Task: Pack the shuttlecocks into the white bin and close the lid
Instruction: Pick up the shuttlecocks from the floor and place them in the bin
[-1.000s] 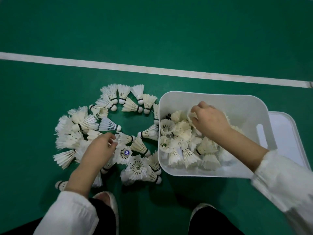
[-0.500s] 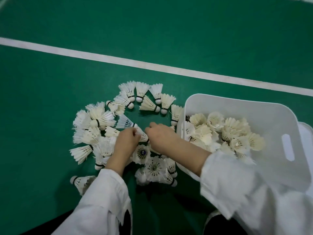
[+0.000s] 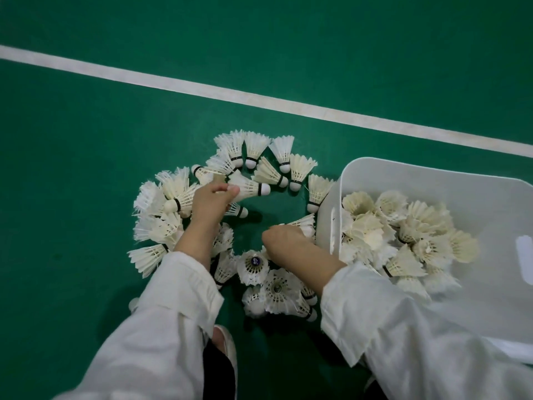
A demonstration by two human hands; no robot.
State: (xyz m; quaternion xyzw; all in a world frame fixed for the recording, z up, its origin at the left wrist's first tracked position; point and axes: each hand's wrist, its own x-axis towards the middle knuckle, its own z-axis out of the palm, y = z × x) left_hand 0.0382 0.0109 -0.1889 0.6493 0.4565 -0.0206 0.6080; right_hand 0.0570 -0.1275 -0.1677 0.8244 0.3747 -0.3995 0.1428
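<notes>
1. Head view: loose shuttlecocks (image 3: 253, 148) lie in a ring on the green floor (image 3: 86, 140), left of the white bin (image 3: 432, 180), which is already part filled
2. Left hand (image 3: 210, 203) pinches the feather skirt of a far shuttlecock (image 3: 251, 187), cork pointing right; right hand (image 3: 284, 241) curls round a nearer shuttlecock (image 3: 301, 223) just beside the bin's left wall
3. Judged best: hold both lightly by the feathers, carry them over the rim, release low among those packed
4. Lid not plainly in view

green court floor (image 3: 86, 168) crossed by one white painted line (image 3: 259, 99), evenly lit.
</notes>
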